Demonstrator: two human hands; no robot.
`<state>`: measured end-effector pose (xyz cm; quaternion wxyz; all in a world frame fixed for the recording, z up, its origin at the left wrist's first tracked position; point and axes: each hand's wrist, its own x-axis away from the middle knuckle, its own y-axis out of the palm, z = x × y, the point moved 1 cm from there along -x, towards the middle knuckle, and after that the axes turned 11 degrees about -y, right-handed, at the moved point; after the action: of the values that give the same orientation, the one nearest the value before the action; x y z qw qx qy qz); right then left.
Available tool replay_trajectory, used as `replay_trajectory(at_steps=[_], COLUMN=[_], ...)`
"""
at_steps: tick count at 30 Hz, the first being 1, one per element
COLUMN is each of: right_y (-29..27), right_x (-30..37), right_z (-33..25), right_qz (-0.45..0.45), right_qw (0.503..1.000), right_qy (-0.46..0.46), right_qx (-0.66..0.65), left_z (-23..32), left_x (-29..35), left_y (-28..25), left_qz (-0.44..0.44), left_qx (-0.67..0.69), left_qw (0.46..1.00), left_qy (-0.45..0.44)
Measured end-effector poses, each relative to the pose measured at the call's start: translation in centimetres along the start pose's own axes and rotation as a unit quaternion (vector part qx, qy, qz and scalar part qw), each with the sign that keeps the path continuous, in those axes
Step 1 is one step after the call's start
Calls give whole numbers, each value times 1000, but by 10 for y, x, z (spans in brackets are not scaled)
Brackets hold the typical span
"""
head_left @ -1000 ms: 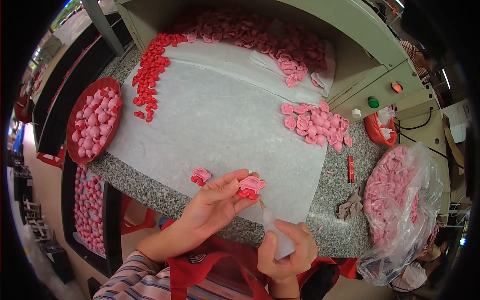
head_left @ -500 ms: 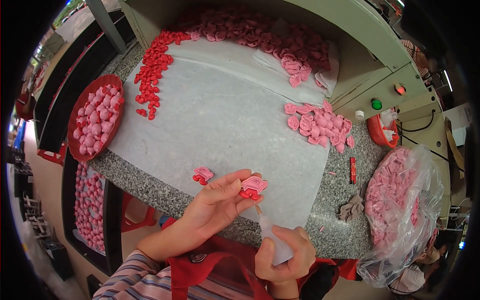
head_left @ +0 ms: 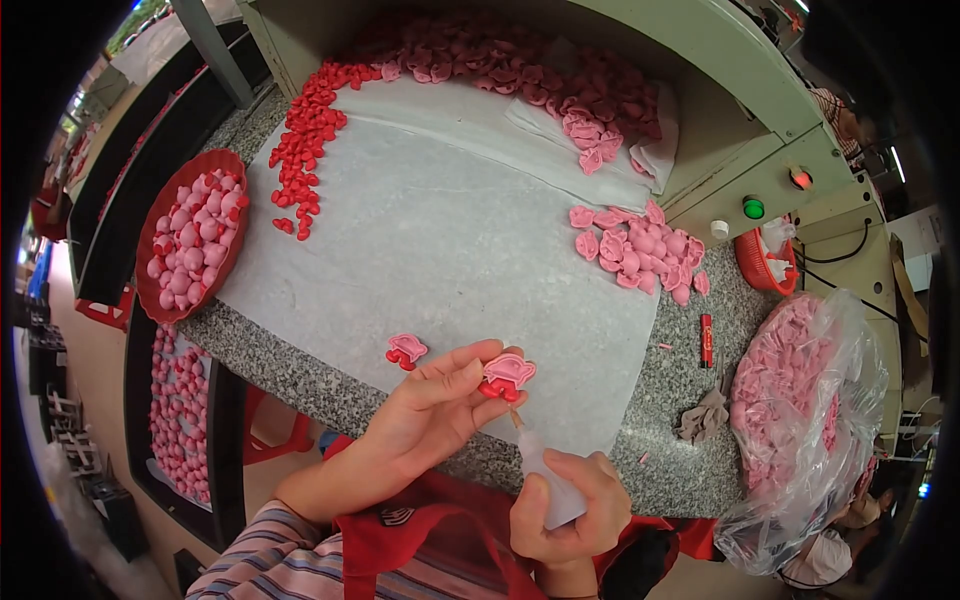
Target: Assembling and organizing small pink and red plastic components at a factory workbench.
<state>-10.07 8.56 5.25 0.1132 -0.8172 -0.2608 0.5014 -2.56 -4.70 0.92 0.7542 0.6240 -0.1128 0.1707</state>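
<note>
Left hand [head_left: 425,415]: fingers pinched on pink-and-red piece [head_left: 507,373], just above counter [head_left: 300,375] front edge | Right hand [head_left: 570,510]: fingers wrapped around squeeze bottle [head_left: 548,480], nozzle under piece | Technique: steady the piece, squeeze lightly, keep the tip on the joint | Beside: finished piece [head_left: 405,350], left of the held one.

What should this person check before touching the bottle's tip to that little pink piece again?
1. Small pink moulded piece with red feet pinched in the left hand: ok.
2. White squeeze bottle gripped by the right hand: ok.
3. Bottle's thin nozzle aimed at the piece: ok.
4. Liquid left in the bottle: cannot tell.
5. Matching pink piece lying apart on the white sheet: ok.
</note>
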Motion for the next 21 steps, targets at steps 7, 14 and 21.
replay_trajectory(at_steps=[7,14,21], right_y=[-2,-4,0], right_x=[-1,-1,-1], right_z=[-1,-2,-1], right_qz=[-9,-1,-1], right_qw=[1000,1000,1000], right_qy=[6,-7,-8], right_qx=[2,0,-6], left_z=[-1,-3,-4], left_x=[-2,0,1], left_y=[-1,0,1], left_qz=[-24,-6,0], left_qx=[0,-12,-20], left_qw=[1000,1000,1000], left_qy=[10,8,-3])
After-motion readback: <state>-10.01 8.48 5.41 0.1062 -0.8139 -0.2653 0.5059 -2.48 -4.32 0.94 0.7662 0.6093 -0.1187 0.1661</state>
